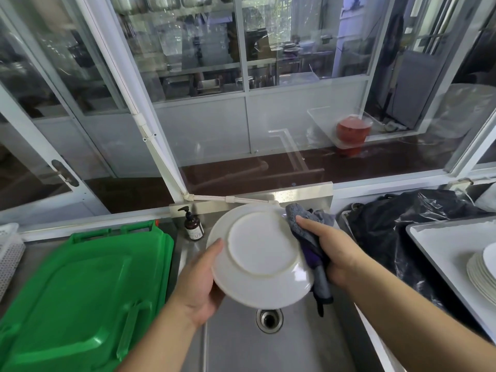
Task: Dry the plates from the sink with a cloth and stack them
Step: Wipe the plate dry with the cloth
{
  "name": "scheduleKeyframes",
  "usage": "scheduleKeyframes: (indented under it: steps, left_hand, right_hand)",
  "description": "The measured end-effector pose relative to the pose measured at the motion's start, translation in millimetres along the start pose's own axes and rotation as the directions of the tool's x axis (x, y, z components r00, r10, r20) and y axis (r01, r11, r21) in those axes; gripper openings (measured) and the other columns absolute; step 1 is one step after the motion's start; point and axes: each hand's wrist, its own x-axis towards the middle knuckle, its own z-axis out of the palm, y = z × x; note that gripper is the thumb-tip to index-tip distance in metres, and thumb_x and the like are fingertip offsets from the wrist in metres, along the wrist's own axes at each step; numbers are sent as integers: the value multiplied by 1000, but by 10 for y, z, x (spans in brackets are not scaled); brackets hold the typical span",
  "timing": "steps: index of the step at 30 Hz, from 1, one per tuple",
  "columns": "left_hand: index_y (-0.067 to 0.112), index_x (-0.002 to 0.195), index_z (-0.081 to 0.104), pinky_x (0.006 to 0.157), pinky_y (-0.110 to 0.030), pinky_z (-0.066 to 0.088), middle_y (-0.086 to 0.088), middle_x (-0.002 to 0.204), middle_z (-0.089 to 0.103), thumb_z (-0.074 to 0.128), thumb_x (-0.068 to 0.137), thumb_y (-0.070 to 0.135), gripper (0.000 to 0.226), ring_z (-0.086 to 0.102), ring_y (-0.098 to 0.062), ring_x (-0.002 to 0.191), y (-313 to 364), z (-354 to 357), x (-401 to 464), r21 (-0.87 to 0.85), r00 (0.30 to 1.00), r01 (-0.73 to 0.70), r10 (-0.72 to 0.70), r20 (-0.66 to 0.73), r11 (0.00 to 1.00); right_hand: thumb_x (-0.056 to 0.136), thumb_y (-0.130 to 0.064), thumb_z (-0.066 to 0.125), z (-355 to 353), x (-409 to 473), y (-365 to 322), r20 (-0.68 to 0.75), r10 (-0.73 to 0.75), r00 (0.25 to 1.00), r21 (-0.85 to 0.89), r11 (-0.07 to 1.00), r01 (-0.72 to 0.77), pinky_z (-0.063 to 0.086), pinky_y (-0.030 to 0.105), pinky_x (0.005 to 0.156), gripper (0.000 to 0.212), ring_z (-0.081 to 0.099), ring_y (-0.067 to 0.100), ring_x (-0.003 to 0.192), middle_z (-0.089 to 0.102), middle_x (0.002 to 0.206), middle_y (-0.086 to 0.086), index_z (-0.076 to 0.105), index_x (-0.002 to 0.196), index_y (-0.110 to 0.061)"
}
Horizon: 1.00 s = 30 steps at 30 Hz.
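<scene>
Hands: left hand (pixel 200 284) grips the lower left rim of a white plate (pixel 259 255), thumb lying over its underside; right hand (pixel 334 255) is curled round a grey cloth (pixel 308 237) and presses it to the plate's right rim.
Room: glass partitions in white frames stand behind the counter, with steel shelving and kitchenware seen through them, and a red pot (pixel 353 128) on a white tray beyond the glass.
Counter: a steel sink (pixel 268 345) sits below the hands, its drain (pixel 269 319) just under the plate.
Lid: a large green plastic lid (pixel 80 291) lies to the left of the sink.
Bag: a black plastic bag (pixel 397 232) is heaped to the right of the sink.
Tray: a white tray (pixel 440 245) at the far right holds a stack of plates (pixel 481 272).
Plate: held above the sink, tilted, its underside and foot ring facing the camera.
Cloth: grey with a purple fold, bunched in the right hand, its end hanging down past the plate's lower edge.
Bottle: a brown pump bottle (pixel 193 225) stands at the back left corner of the sink.
</scene>
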Motion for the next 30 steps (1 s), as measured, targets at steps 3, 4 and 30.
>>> scheduleKeyframes:
  steps: [3, 4, 30]
  left_hand:
    - [20, 111, 81, 73, -39, 64, -18, 118, 76, 66, 85, 36, 34, 76, -32, 104, 0, 109, -22, -55, 994, -94, 90, -69, 994]
    - [18, 110, 81, 73, -38, 64, -17, 116, 77, 67, 87, 35, 32, 77, -31, 103, -20, 151, -33, -64, 988, -126, 120, -100, 990]
    - [36, 105, 81, 92, -48, 60, -4, 113, 80, 60, 100, 40, 22, 77, -25, 103, -145, 310, -58, -104, 980, -124, 105, -170, 987]
  right_hand:
    - [90, -22, 81, 97, 18, 37, -70, -29, 997, 60, 998, 33, 66, 48, 71, 26, 78, 35, 76, 80, 100, 21, 78, 105, -2]
    - [90, -23, 82, 130, 24, 74, -100, -38, 994, 79, 996, 46, 66, 48, 72, 25, 78, 35, 76, 81, 99, 19, 78, 104, -3]
    - [92, -24, 80, 151, 77, 209, -165, -100, 981, 127, 984, 122, 66, 42, 64, 19, 80, 32, 80, 82, 99, 15, 79, 105, -10]
